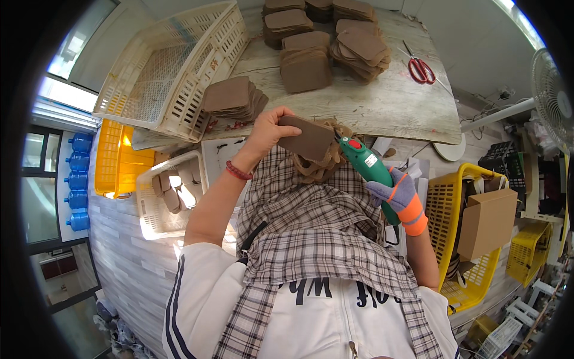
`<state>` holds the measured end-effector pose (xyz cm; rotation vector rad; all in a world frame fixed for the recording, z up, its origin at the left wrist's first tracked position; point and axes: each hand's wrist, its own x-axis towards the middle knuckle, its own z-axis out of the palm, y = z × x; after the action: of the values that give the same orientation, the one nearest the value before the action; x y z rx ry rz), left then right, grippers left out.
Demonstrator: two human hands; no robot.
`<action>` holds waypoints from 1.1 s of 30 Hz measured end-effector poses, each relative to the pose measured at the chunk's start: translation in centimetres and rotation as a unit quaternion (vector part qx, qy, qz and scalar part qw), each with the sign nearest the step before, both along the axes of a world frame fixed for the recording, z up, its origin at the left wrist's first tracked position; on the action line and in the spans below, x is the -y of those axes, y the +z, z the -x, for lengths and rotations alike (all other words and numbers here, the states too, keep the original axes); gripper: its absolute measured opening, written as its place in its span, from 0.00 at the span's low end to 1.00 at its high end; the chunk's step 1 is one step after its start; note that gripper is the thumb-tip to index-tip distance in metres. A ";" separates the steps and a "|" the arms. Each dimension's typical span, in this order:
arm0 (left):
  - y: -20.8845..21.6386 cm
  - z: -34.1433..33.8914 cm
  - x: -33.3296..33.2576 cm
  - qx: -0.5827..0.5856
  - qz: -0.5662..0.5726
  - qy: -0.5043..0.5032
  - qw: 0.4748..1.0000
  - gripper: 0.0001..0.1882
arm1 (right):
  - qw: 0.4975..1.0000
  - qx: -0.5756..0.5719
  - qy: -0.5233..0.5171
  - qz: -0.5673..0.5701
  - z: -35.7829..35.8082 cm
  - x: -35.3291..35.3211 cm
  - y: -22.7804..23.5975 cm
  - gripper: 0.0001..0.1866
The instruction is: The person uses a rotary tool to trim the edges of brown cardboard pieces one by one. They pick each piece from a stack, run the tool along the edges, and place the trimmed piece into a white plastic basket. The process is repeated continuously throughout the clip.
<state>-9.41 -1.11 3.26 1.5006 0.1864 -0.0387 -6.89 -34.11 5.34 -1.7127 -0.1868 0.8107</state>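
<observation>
My left hand (272,128), bare with a red beaded bracelet at the wrist, pinches a flat brown pad (308,139) with rounded corners between thumb and fingers. Wrapped around the grip of a green handheld power tool (360,160) with a red button is my right hand (399,194), in a grey and orange glove. The tool's head is close to the pad's right edge; whether it touches cannot be made out. Beneath the pad, curled tan-brown trimmings (317,167) lie bunched over my plaid apron (299,203).
On the worn table (257,66) are several stacks of brown pads (305,66) and red-handled scissors (420,70). A white crate (194,90) stands at its left. A low white basket (143,203) holds more pads. At right are a yellow basket (442,209) and a fan (550,90).
</observation>
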 end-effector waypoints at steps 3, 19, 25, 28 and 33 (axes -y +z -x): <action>-0.5 0.2 0.0 0.006 0.086 0.042 0.995 0.09 | 1.000 -0.005 -0.005 -0.001 0.2 -0.3 0.2 0.24; 0.0 0.7 1.7 -0.060 0.011 -0.042 0.997 0.08 | 0.999 0.015 0.028 0.003 1.0 -1.3 0.3 0.24; 1.0 0.7 2.8 -0.096 -0.014 -0.109 0.989 0.08 | 0.997 0.029 0.060 0.030 0.4 -2.1 0.9 0.24; 0.9 0.5 3.1 -0.110 -0.015 -0.125 0.986 0.08 | 0.998 0.040 0.054 0.006 0.2 -2.6 0.5 0.24; 0.6 0.7 3.0 -0.084 0.020 -0.084 0.993 0.09 | 0.999 0.016 0.019 -0.034 0.1 -3.1 1.7 0.25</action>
<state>-10.14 -4.07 3.86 1.4695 0.1928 -0.3037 -7.00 -31.04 7.04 -1.6634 -0.2675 0.7964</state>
